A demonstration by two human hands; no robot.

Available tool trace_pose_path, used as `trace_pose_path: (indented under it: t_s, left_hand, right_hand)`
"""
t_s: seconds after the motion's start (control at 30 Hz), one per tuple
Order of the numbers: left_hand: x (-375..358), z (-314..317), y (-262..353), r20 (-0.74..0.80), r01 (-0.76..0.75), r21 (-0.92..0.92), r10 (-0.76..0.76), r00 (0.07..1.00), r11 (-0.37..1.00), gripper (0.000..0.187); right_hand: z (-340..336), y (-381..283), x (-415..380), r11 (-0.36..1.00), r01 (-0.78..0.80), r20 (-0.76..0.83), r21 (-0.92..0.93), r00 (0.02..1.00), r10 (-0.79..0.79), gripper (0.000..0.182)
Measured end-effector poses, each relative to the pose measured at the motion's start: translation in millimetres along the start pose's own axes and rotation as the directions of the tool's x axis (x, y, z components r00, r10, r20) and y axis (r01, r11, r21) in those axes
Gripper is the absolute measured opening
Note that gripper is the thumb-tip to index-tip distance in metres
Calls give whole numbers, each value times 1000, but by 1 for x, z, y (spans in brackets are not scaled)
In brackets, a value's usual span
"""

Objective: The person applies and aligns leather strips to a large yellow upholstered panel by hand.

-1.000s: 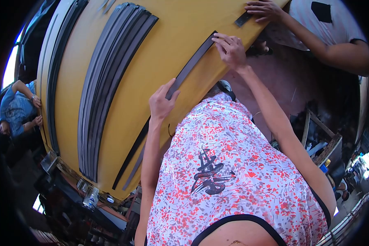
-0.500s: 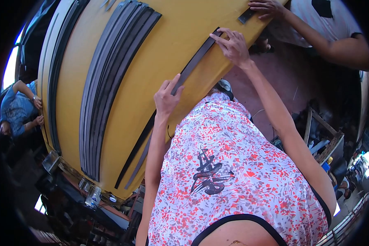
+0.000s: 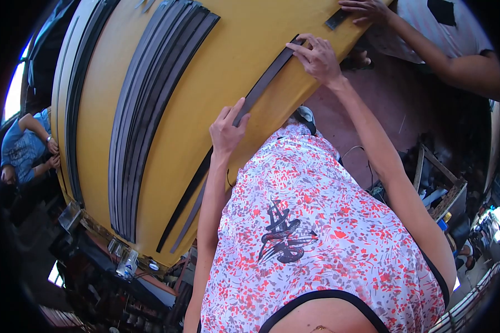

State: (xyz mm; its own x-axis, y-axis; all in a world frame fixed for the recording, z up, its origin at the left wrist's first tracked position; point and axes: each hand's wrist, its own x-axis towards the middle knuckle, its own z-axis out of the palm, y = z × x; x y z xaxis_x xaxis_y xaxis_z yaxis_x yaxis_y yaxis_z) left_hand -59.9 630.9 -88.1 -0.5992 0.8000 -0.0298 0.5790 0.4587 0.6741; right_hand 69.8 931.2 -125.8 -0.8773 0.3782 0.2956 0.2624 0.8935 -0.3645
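A long dark grey strip (image 3: 268, 76) with a black edge lies slantwise near the rounded edge of the yellow table (image 3: 216, 72). My right hand (image 3: 319, 58) grips its far end between thumb and fingers. Lower along the same strip, my left hand (image 3: 228, 130) holds it against the table, index finger laid along it and thumb at its side. Below my left wrist a black band (image 3: 186, 202) and a narrow grey strip (image 3: 190, 219) run on toward the near end; my forearm hides where they join the held part.
A bundle of several grey strips (image 3: 150, 105) lies left of my hands, with more dark strips (image 3: 79, 94) beyond. One co-worker's hand (image 3: 366, 10) rests by a short dark piece (image 3: 337, 20). Another person in blue (image 3: 30, 147) is at the left edge. Glass jars (image 3: 128, 263) stand below.
Both hands keep their places on the strip, with the right fingers shifting slightly at its far end. The view has moved a little.
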Motion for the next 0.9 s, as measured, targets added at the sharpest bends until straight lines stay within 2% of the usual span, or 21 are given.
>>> trace_pose_path:
  t_s: [0.13,0.67,0.73,0.9]
  left_hand:
    - [1,3,-3,-41,-48,22,48,998,999,46]
    - [2,3,1,-21,-15,53,16,1000,998,44]
    - [2,4,2,-30,-16,33,17,999,999,43]
    - [3,5,1,-30,-13,35,14,999,999,43]
  right_hand:
    - [1,0,-1,1000,-18,8,2,1000,18,32]
    - [-5,-7,-4,996,-70,17,57,997,69,29]
    - [-6,-9,-5,1000,9,-38,-28,999,-10,29]
    - [-1,-14,-7,998,62,-36,9,997,-62,29]
